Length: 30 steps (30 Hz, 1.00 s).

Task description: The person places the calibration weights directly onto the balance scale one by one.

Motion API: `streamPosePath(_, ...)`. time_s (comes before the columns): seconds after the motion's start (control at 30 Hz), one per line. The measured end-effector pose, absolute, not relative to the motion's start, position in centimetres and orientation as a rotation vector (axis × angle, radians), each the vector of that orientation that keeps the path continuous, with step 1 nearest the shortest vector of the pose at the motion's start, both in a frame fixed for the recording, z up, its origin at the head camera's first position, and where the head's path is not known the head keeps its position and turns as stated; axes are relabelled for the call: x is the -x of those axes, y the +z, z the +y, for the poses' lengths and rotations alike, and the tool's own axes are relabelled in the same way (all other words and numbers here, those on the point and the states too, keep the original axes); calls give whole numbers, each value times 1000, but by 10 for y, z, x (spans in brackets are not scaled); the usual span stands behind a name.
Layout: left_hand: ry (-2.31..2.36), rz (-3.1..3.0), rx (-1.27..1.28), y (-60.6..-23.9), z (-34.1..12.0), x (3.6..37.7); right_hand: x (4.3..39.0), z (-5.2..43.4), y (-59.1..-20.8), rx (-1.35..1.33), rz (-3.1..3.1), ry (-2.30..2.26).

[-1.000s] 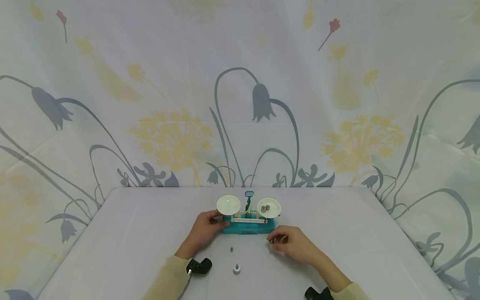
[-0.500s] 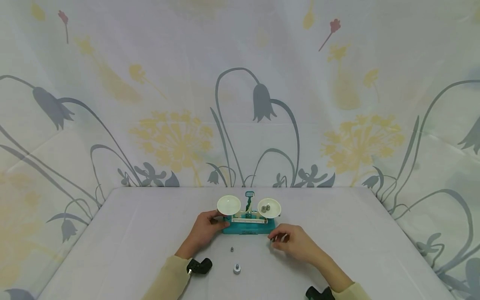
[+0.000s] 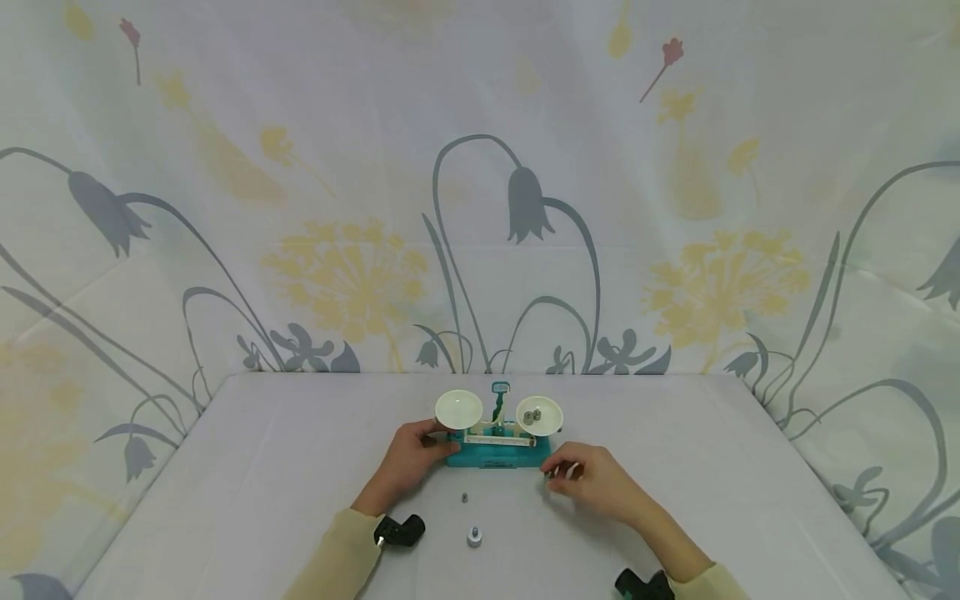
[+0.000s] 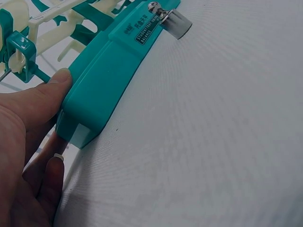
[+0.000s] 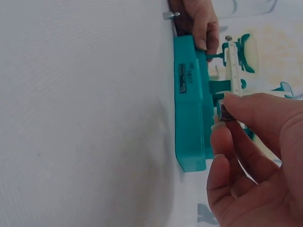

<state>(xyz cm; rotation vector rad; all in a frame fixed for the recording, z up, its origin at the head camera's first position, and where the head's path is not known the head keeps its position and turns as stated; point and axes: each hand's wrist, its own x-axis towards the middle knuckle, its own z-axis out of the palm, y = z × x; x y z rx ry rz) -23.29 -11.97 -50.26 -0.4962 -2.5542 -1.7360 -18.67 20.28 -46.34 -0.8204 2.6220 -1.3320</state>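
A teal balance scale (image 3: 498, 456) with two cream pans stands on the white table. My left hand (image 3: 408, 456) grips the left end of its base, the thumb (image 4: 60, 82) on top and other fingers behind and under the end. The left pan (image 3: 458, 409) holds nothing; in the right pan (image 3: 547, 408) sit two small metal weights (image 3: 532, 416). My right hand (image 3: 592, 479) pinches a small metal weight (image 5: 224, 111) between thumb and fingertips, just off the front right corner of the base. The fingers cover part of that weight.
In front of the scale stand a tiny metal weight (image 3: 465, 497) and, nearer me, a larger knobbed weight (image 3: 474, 537). A flower-printed curtain (image 3: 480, 208) hangs behind the table's back edge. Black wrist cameras sit at both sleeves.
My right hand has moved slightly up and to the right with the pinched weight, close to the base's corner. The left hand keeps its grip on the scale.
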Motion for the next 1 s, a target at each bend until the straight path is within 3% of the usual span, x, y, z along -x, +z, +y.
streamPosePath(1.0,-1734,-2565,471,-505,-119,235,190,209,-438,875,2703,-1345)
